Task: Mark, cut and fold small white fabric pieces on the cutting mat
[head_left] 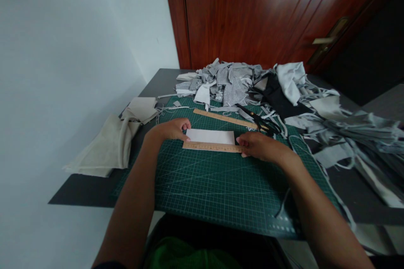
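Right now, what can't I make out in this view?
In the head view:
Near ruler: marks too small to read; right end hidden by the right hand.
Grey strips, far right: blurred.
Mat: partly hidden by the right forearm.
Green garment: cut off by bottom edge.

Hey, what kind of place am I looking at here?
Probably a small indoor craft or sewing workspace, perhaps in a home: a green gridded cutting mat on a dark table, a heap of gray fabric scraps, and a wooden door just behind.

there are two hands (173, 129) (259, 146), two rulers (211, 146) (224, 118), one mat (205, 189).
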Available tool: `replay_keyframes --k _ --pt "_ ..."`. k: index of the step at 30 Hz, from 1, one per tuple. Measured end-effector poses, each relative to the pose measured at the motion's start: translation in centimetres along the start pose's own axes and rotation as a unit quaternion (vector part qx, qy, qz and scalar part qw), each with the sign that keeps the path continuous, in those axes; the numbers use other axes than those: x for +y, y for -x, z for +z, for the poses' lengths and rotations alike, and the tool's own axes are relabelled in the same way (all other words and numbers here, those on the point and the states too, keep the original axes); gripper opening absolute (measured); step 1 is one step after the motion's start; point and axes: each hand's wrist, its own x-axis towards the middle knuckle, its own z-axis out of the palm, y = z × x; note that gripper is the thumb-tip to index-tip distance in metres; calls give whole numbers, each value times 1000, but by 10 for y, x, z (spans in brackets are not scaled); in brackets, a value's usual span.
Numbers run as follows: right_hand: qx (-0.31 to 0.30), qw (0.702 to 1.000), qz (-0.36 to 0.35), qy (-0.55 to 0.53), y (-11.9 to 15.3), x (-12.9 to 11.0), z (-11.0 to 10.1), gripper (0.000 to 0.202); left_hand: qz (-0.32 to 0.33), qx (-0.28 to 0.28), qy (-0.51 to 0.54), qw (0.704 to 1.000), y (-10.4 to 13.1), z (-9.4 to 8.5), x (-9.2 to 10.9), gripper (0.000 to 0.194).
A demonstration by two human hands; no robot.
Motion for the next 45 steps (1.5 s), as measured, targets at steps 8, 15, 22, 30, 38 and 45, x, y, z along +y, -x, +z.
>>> replay_keyframes --k 8,15,22,30,38,45 --pt "-5 1000 9 -15 -1 4 3 16 -8 6 14 1000 2 2 1 56" --pt "-9 999 2 -33 -6 26 15 29 12 14 66 998 -1 7 -2 34" --pt "2 999 -8 -53 -5 29 17 30 20 37 80 996 -7 12 -6 29" --pt "3 1000 2 -9 -1 15 10 21 60 165 35 984 -17 23 7 14" --pt "1 1000 -16 15 2 2 3 9 192 148 -70 968 -30 51 55 30" --pt "-38 999 27 21 10 -11 -2 3 147 27 0 989 -20 50 67 21"
